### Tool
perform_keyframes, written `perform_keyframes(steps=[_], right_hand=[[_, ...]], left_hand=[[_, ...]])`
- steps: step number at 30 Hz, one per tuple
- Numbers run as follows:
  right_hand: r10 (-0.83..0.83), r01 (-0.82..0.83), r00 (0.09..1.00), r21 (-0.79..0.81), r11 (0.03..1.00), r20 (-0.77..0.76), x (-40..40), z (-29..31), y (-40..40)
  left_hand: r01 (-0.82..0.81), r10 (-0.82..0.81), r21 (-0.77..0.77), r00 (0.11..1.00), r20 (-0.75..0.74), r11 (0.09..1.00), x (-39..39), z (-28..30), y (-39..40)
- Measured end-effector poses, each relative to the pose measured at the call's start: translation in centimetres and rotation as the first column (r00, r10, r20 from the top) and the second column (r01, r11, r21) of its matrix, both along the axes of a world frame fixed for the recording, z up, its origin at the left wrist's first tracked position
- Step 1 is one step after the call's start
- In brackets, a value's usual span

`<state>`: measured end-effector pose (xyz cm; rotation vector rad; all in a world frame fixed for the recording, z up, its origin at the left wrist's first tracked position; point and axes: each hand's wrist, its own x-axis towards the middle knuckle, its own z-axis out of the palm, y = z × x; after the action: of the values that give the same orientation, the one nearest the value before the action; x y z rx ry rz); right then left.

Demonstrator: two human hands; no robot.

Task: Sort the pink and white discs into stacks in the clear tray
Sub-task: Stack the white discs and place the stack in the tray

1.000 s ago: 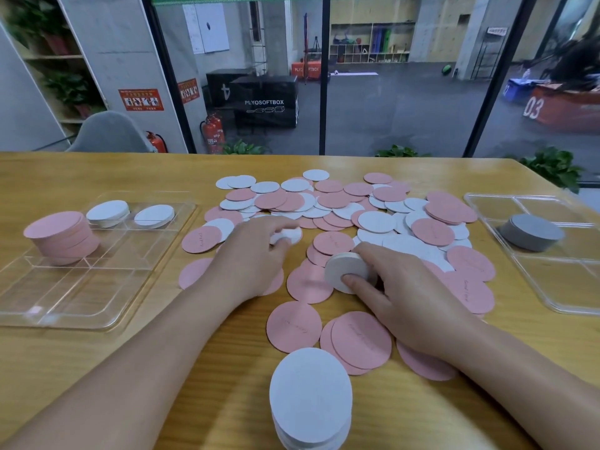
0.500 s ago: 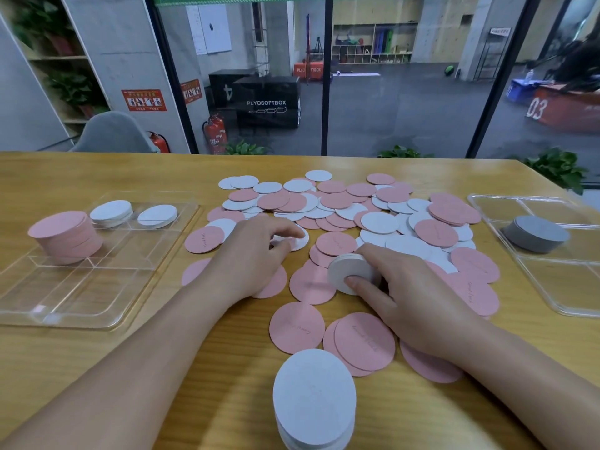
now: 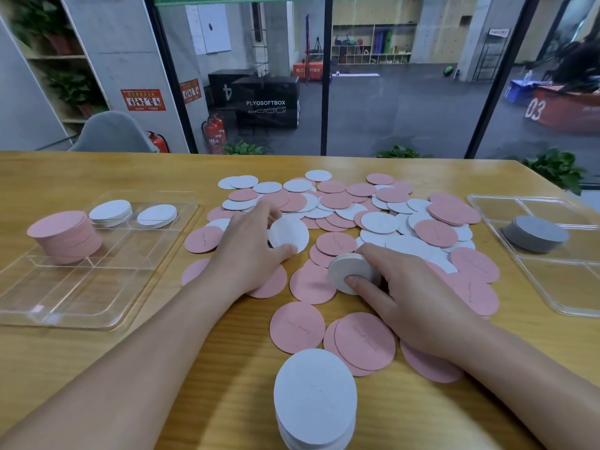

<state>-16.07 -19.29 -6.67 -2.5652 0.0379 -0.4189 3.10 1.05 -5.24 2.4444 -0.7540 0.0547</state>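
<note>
The person's left hand (image 3: 250, 251) is pinching a single white disc (image 3: 289, 235) between thumb and fingertips, just left of the frame's centre, its far edge tilting up off the heap. The right hand (image 3: 412, 297) is curling its fingers and thumb round a small stack of white discs (image 3: 352, 272) in the middle of the frame, resting on pink ones.

The main risk is that thin discs are clinging together: the left pinch may be dragging a second disc along, or a pink one may be hiding under the white, spoiling a stack's colour. The stack under the right hand is looking loose, and a squeeze from the side could be fanning it out. The white pile (image 3: 315, 401) at the bottom centre is standing right between the forearms, so a sweeping wrist could be knocking it over.

The discs are flat, round and matte, pink and white, some pink ones bearing faint handwriting. Most are lying overlapped in a loose heap (image 3: 373, 216) across the middle of the wooden table (image 3: 97, 368). The clear tray (image 3: 81, 287) at middle left is holding a pink stack (image 3: 65, 237) and two low white stacks (image 3: 110, 212) at its far side. A second clear tray (image 3: 552, 287) at right is holding a grey stack (image 3: 535, 233).
</note>
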Motion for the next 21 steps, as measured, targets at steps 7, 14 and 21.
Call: perform_keyframes(steps=[7, 14, 21], right_hand=[[0.013, -0.013, 1.000, 0.002, 1.000, 0.008, -0.1, 0.0, -0.1], [0.007, -0.008, 1.000, 0.021, 1.000, 0.013, -0.2, 0.0, -0.2], [0.003, -0.003, 1.000, 0.037, 0.999, 0.019, -0.3, 0.1, -0.2]], left_hand=[[0.051, -0.177, -0.504, 0.962, -0.207, 0.862, -1.2, 1.0, 0.4], [0.092, -0.261, -0.506, 0.925, -0.274, 0.857, -1.7, 1.0, 0.7], [0.142, -0.337, -0.564, 0.906, -0.258, 0.813, -1.7, 1.0, 0.7]])
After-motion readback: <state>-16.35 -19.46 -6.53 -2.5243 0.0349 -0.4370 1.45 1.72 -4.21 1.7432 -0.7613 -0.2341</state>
